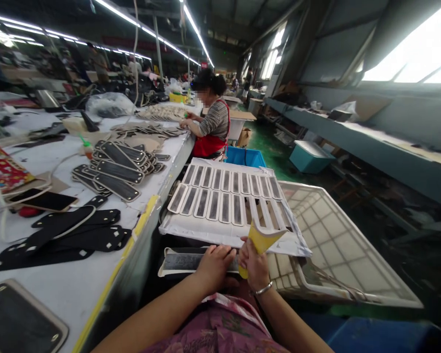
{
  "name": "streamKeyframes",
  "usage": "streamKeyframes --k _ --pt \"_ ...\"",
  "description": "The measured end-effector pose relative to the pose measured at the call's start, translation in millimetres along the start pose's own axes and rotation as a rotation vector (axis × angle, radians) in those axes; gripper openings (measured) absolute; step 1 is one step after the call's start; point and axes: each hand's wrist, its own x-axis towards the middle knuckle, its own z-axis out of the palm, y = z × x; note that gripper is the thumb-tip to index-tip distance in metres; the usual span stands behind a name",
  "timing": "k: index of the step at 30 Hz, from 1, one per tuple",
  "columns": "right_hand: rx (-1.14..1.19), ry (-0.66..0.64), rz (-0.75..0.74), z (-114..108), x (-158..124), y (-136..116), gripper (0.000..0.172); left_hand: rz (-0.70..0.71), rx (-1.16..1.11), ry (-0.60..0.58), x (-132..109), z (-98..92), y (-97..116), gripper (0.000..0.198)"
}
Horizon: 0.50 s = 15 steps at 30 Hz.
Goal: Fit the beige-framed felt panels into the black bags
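Note:
Across my lap lies a long dark panel point(183, 261) with a pale raised edge. My left hand point(215, 267) is closed over its right part, fingers at the far edge, thumb hidden. My right hand point(255, 262) grips a curled yellow strip point(260, 239) that stands up in front of the board, its top edge pale and bent. Just beyond both hands, a white-covered board point(206, 229) slopes away, bearing two rows of dark strips point(202, 202) with pale borders. Toward the right of the near row, several pale frames point(266, 214) show lighter centres.
On the left table point(106, 264) are stacked dark panels point(119, 166), black pieces point(66, 235), a phone point(44, 200) and a green-tipped bottle point(86, 146). A co-worker point(215, 117) sits ahead. A white crate point(327, 230) stands right, a blue bin point(244, 156) behind the board.

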Motion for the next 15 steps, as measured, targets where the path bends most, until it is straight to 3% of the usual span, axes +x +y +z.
streamKeyframes --k 3,6,15 --pt "0.112 0.136 -0.053 -12.8 1.9 -10.4 0.032 -0.025 -0.018 0.000 -1.5 4.6 -0.4 0.076" --pt "0.128 0.230 -0.052 -21.1 -0.2 -3.4 0.031 -0.038 -0.019 -0.032 0.0 8.2 -2.7 0.073" --pt "0.077 0.294 -0.011 -15.4 -4.0 15.1 0.037 -0.032 0.016 -0.030 1.3 15.6 -5.6 0.072"
